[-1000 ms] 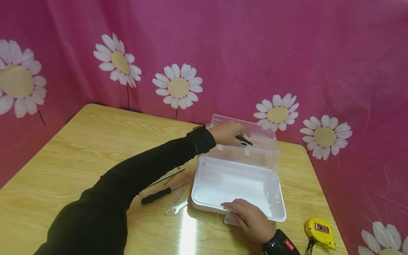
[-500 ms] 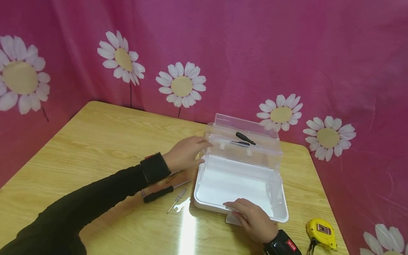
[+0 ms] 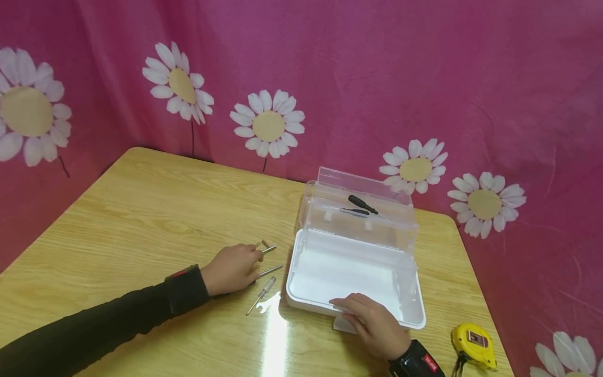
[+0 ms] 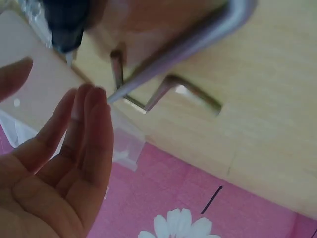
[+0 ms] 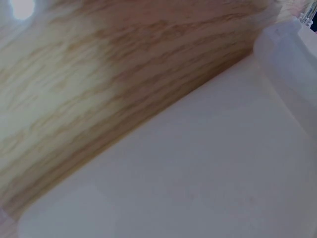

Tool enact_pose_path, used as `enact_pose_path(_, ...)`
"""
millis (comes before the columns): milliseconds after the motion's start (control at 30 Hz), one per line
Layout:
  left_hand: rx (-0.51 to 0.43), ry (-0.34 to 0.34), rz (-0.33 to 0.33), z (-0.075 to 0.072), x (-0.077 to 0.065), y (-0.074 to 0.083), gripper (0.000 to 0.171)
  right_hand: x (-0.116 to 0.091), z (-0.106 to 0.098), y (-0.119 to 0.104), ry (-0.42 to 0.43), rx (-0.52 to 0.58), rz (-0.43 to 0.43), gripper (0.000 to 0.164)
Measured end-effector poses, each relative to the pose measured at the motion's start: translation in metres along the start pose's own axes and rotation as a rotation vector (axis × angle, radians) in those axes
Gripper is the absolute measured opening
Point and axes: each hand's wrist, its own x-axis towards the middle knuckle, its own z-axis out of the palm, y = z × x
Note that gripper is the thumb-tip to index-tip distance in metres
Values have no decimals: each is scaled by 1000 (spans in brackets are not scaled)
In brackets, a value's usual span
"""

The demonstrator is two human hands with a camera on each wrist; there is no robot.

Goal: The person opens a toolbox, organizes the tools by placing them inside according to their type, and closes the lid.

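My left hand (image 3: 232, 268) is low over the tools left of the toolbox, thumb and fingers apart. In the left wrist view its fingertips are right by the end of a silver bent rod (image 4: 183, 49), with a thin zigzag-bent metal rod (image 4: 161, 91) behind. Under the hand, the black screwdriver (image 3: 271, 270) shows mostly its shaft in the head view; its dark handle (image 4: 64, 25) is at the top left in the left wrist view. My right hand (image 3: 374, 324) holds the front wall of the white toolbox (image 3: 308, 309), fingers over the rim and thumb outside.
A small clear-handled screwdriver (image 3: 261, 295) and a wrench (image 3: 268, 303) lie beside the toolbox. On its raised clear tray sit a black screwdriver (image 3: 361, 203) and a small dark tool (image 3: 355, 212). A yellow tape measure (image 3: 473, 343) lies at right; a pink curtain hangs behind.
My left hand has drawn back from the raised tray, leaving the black screwdriver there, and come down left over the loose tools. My right hand stays at the toolbox's front rim.
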Motion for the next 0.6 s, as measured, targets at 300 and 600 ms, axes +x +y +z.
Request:
enact_pose_path(300, 78, -22, 3, 8, -17, -1, 21, 2, -1, -2, -14, 2, 16, 43)
enact_pose_path(600, 89, -22, 5, 6, -17, 1, 24, 7, -1, -10, -146, -139, 137, 28)
